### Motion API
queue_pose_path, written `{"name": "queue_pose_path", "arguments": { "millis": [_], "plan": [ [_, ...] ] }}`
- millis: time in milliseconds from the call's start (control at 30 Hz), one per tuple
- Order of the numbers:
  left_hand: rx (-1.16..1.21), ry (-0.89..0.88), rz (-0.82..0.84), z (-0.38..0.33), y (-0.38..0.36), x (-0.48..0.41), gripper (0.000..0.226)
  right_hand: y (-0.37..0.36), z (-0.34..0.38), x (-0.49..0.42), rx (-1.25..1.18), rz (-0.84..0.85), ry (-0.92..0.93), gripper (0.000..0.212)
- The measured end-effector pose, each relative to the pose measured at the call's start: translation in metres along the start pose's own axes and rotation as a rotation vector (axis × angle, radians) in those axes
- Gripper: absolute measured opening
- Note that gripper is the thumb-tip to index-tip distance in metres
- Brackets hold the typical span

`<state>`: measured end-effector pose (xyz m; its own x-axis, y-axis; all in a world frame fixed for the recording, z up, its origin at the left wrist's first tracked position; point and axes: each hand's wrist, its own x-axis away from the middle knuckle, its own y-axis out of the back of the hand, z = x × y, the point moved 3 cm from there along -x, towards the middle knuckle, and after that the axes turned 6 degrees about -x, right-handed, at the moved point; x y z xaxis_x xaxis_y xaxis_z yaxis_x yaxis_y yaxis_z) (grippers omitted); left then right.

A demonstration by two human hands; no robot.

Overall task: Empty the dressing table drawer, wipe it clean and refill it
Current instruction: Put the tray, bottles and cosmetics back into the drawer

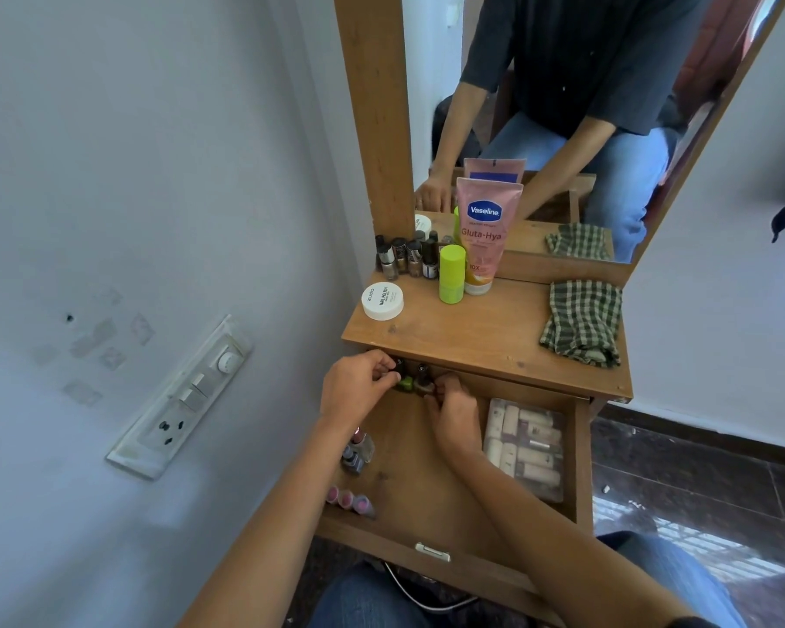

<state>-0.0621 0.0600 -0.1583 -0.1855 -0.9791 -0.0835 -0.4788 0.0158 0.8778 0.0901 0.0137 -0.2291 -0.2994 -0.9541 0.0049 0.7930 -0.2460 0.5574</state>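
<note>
Jeans-clad knees [372, 596] sit under the pulled-out drawer [431, 528], and both forearms reach over its front to the far left corner. Two small nail polish bottles stand there, upright with caps up, right beneath the overhanging front edge of the bench [486, 337].

The left hand [359, 387] comes in from the left, its fingers [388, 378] curled and pinching the green bottle [405, 383], with a dark cap just behind them. The right hand [456, 412] comes from the near right with the wrist bent back, its fingers [440, 383] curled round the brown bottle [422, 380]. The two bottles touch or nearly touch, and they lie between the two sets of fingertips, so each hand is as near as it can be to its own bottle.

Because the bench lip hangs directly over the caps, a straight lift would likely knock them. The bottles probably need drawing toward the near side first, then raising.

Emptying looks partly done. A row of polish bottles [409, 256] already stands at the far left of the bench. Pink bottles [350, 500] at the near left and a clear case [524, 446] of tubes at the right are still in the drawer. The checked cloth [581, 321] waits on the bench's right side.
</note>
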Motion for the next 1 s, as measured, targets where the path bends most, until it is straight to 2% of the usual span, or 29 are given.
{"name": "queue_pose_path", "arguments": {
  "millis": [200,300,467,533,767,867,1000],
  "plan": [
    [0.056,0.002,-0.058,-0.003,0.01,0.014,0.018,0.018,0.003,0.024,-0.032,0.038,0.012,0.03],
    [0.141,0.008,-0.104,-0.006,0.018,0.017,0.024,0.036,0.017,0.034,-0.016,0.051,0.138,0.023],
    [0.209,0.008,-0.213,-0.022,0.043,0.007,0.009,0.074,0.072,0.019,-0.013,0.024,0.298,0.015],
    [0.25,0.012,-0.254,-0.028,0.054,-0.003,0.011,0.084,0.096,0.005,0.037,-0.005,0.358,0.019],
    [0.272,-0.022,-0.275,-0.044,0.076,-0.052,0.029,0.096,0.167,-0.056,0.481,-0.114,0.612,0.029],
    [0.237,-0.01,-0.266,-0.046,0.079,-0.072,0.034,0.088,0.18,-0.088,0.683,-0.108,0.59,0.025],
    [0.17,-0.041,-0.241,-0.046,0.075,-0.093,0.039,0.082,0.184,-0.111,0.806,-0.079,0.581,0.026]
  ]
}}
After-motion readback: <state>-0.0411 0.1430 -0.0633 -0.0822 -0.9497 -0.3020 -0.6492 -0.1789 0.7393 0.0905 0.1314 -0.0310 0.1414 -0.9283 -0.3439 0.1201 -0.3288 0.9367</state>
